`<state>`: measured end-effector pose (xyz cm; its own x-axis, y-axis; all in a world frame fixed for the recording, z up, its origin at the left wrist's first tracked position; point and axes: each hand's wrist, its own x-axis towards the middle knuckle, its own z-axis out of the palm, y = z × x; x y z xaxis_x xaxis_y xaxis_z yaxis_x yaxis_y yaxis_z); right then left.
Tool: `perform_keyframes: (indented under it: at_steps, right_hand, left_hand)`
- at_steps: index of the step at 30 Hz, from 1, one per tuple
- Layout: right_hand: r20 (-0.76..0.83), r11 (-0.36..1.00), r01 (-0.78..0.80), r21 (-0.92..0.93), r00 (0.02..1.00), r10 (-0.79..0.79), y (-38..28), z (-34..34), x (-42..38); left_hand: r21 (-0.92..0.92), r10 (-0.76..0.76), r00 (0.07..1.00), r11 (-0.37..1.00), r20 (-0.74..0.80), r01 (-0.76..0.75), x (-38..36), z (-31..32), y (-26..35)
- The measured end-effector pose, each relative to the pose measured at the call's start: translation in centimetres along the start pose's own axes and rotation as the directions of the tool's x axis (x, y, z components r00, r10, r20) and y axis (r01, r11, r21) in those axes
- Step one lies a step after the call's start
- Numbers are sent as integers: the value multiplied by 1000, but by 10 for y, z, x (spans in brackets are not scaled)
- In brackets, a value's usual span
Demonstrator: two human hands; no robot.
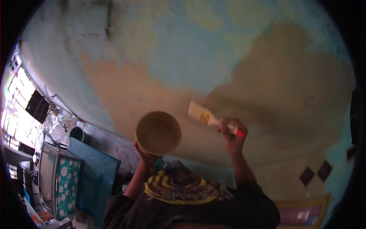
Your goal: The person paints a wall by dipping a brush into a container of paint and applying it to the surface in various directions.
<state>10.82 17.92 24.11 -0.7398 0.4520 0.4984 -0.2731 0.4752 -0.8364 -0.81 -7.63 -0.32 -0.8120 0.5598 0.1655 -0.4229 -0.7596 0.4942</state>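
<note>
My right hand [232,133] is closed round the handle of a paintbrush [202,114], whose red handle end shows at the palm. The brush's wide, paint-coloured head points up and left, close over the wall [183,57]. From below and the side, my left hand [146,154] grips a round tub [158,133] with its open mouth facing me. Brownish paint shows inside the tub. On the wall, a broad brown painted area [282,84] meets patches of older blue and yellowish paint.
At the left stand a blue panel [95,168], a dark bucket [77,134] and a box with a teal spotted cover [68,183], near a bright window [19,103]. Two dark diamond shapes [307,176] and a yellow-edged frame [324,206] are on the lower right.
</note>
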Motion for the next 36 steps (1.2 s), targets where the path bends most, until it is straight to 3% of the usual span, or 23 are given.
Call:
perform_keyframes:
  at_steps: [2,4,7,9,10,11,13,15,18,21,23,24,26,29,33,36]
  right_hand:
    - [88,935,227,-273,974,-211,-20,-10,18]
    - [280,743,520,-421,854,-439,-34,-7,35]
    - [428,657,610,-442,787,-444,-30,-4,42]
    - [490,575,646,-502,760,-426,-32,-6,51]
    - [520,532,663,-526,746,-416,-36,-11,57]
    - [509,516,656,-551,754,-415,-45,-19,66]
    - [336,599,580,-552,812,-477,-68,-35,87]
    - [289,417,616,-669,732,-617,-100,-50,102]
    - [289,105,646,-756,474,-832,-125,-58,112]
    - [446,75,653,-754,592,-672,-106,-46,91]
    - [574,128,717,-685,640,-510,-54,-27,66]
    - [611,297,733,-611,676,-411,-31,-15,52]
    - [639,477,693,-541,707,-302,9,5,31]
    - [644,527,654,-542,727,-239,-11,-2,55]
    - [420,495,607,-621,792,-444,-111,-34,111]
    - [409,231,648,-725,676,-613,-143,-31,107]
  left_hand:
    - [51,92,993,994,77,-96,1,6,7]
    - [50,118,992,991,39,-120,-2,1,6]
    - [-42,77,990,996,-118,-82,-5,-9,1]
    - [-292,-79,959,956,-272,-4,-8,-26,-7]
    - [-294,-72,963,956,-259,-8,-11,-31,-10]
    - [-294,-63,968,956,-244,-12,-13,-36,-13]
    - [-258,-49,967,966,-250,-18,-15,-33,-13]
    - [-253,-50,964,967,-261,-18,-14,-24,-7]
    - [-463,-73,981,886,-177,-18,-16,-27,-5]
    - [-593,-45,989,804,-143,-49,-22,-38,-7]
    - [-229,93,987,966,-128,-121,-24,-32,-5]
    - [-132,122,987,982,-104,-135,-24,-30,-3]
    - [-36,143,988,989,-66,-145,-23,-25,1]
    - [-117,64,957,988,-282,-101,-13,27,21]
    - [-135,45,938,986,-343,-97,-8,31,18]
    - [-305,-82,969,952,-234,7,-14,-4,11]
